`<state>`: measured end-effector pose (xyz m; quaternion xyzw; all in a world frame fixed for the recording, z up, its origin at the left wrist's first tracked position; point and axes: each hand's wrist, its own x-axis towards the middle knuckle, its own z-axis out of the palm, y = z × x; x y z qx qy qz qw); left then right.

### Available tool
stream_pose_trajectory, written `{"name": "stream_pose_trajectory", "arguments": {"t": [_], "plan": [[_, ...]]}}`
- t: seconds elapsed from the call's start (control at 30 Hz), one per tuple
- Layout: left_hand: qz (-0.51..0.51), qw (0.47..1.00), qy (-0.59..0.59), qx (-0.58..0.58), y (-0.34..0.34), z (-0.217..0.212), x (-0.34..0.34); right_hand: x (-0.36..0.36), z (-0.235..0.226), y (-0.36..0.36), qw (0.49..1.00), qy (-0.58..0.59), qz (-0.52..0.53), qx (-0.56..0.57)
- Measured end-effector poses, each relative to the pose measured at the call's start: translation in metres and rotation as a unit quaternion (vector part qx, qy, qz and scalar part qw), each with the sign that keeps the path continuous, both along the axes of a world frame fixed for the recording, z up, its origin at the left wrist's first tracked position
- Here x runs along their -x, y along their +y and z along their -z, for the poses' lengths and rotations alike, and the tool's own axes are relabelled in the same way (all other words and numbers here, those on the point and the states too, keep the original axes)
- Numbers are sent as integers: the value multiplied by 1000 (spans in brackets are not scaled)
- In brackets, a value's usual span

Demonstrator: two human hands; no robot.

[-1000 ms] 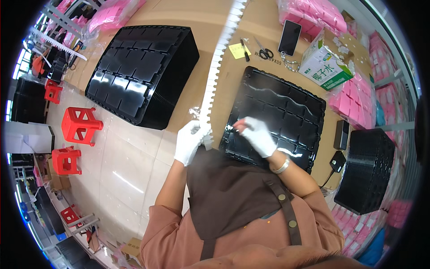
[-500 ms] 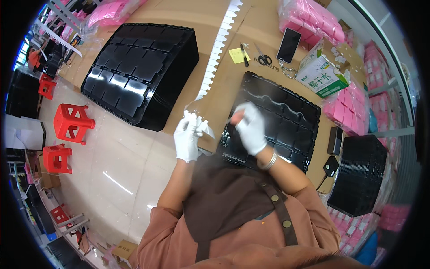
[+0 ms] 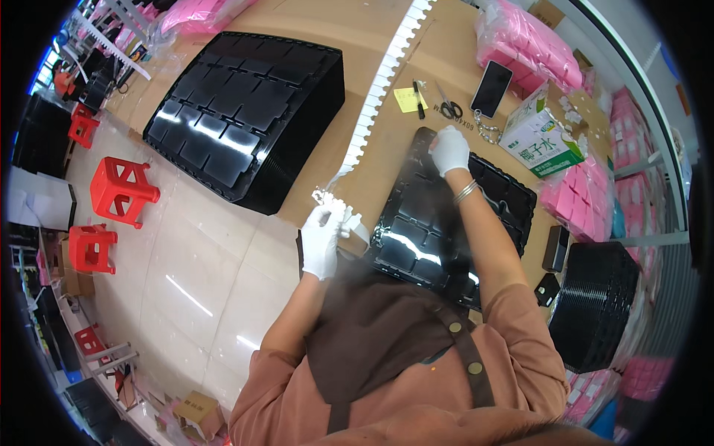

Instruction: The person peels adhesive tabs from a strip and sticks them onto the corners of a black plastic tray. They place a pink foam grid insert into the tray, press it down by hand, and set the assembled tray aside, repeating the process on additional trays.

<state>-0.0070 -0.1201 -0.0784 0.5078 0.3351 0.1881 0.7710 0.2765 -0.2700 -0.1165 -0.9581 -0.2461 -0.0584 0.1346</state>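
My left hand (image 3: 323,239), in a white glove, grips the near end of a long white strip of small parts (image 3: 377,89) that runs away across the brown table (image 3: 372,30). My right hand (image 3: 451,150), also gloved and with a bracelet at the wrist, reaches out to the far edge of a black compartment tray (image 3: 435,223) lying in front of me. Its fingers rest on the tray's rim; whether they hold anything small I cannot tell.
A tall stack of black trays (image 3: 245,111) sits at the left, another stack (image 3: 602,305) at the right. Beyond the tray lie scissors (image 3: 448,108), a pen, a yellow note, a phone (image 3: 491,88), a green-and-white carton (image 3: 541,137) and pink packets (image 3: 528,52). Red stools (image 3: 119,189) stand on the floor.
My right hand has stretched from near my body out to the tray's far edge. My left hand keeps its hold on the strip's end and has barely shifted.
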Motion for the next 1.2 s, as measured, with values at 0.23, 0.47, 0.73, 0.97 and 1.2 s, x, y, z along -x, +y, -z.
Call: {"name": "stream_pose_trajectory", "arguments": {"t": [0.23,0.47,0.73,0.97,1.2], "plan": [[0,1000,-3,13,-6,-3,-7,6,-24,-16,988,40,-15,-146],[43,998,-2,-37,-18,-8,-12,149,-56,-16,900,211,-99,-369],[1,998,-45,-39,-22,-3,-9,119,-85,-24,848,352,-105,-382],[-5,997,-43,-67,-35,-8,-9,199,-50,8,764,450,-9,-462],[33,999,-30,-22,-35,-2,-8,201,-51,6,768,448,10,-458]]}}
